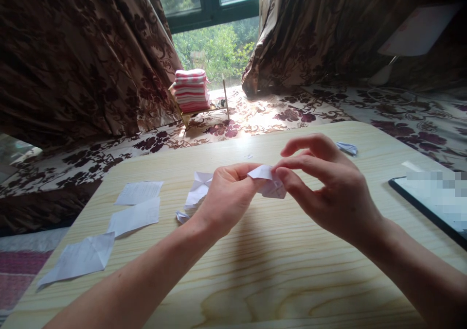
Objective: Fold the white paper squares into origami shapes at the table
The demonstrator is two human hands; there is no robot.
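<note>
Frame centre: our left hand (233,193) pinched the folded paper (274,188) between thumb and fingers. Our right hand (324,185), half open with fingers curled, touched its right edge, above the table (292,275).

Between your left hand (231,193) and right hand (328,185) you have a small folded white paper (276,189), held up over the table (204,280). It is creased, with a pale flap angled across its upper left, near your left thumb, and its lower edge slants down to a corner. Your left fingers pinch its left side; your right thumb and index finger are at its right edge. Beside your left wrist lies a creased white paper piece (199,185), partly hidden by that hand, with a small folded scrap (181,217) near it.
</note>
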